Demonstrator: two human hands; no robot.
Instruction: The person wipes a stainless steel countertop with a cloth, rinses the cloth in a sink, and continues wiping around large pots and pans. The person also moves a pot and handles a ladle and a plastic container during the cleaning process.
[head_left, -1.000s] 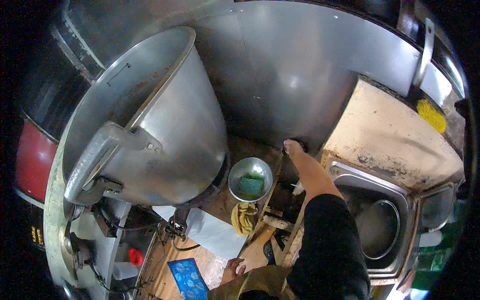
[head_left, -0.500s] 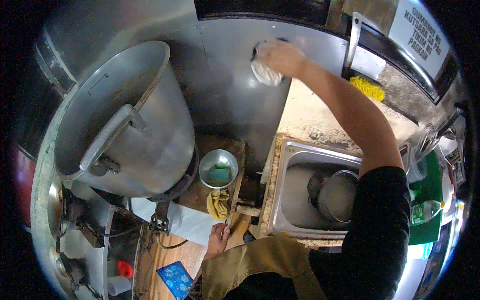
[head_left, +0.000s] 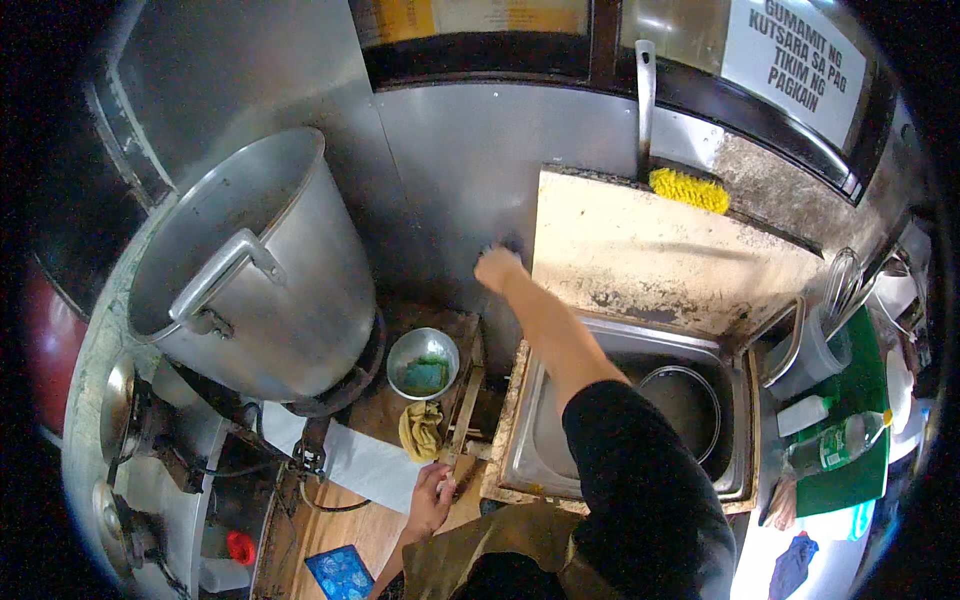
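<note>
My right hand (head_left: 498, 268) is stretched out against the steel wall (head_left: 450, 150), closed on a light cloth that it almost wholly hides. Low by the wooden ledge, my left hand (head_left: 432, 495) has its fingers curled; whatever they grip is too small to tell. Just beyond it lies a crumpled yellow cloth (head_left: 420, 432). A metal bowl (head_left: 404, 350) with a green sponge (head_left: 425, 376) in it stands on the ledge behind that cloth.
A big aluminium pot (head_left: 290, 310) stands on a burner at left. My right arm crosses a steel sink (head_left: 530, 440) holding a round pan (head_left: 685, 410). A yellow-bristled brush (head_left: 690, 190) leans above a cream board (head_left: 660, 235). At right, a plastic bottle (head_left: 838, 447) lies on a green surface.
My right hand has come down and left along the steel wall, and the cloth in it is now mostly hidden. My left hand stays near the ledge. The view has shifted.
</note>
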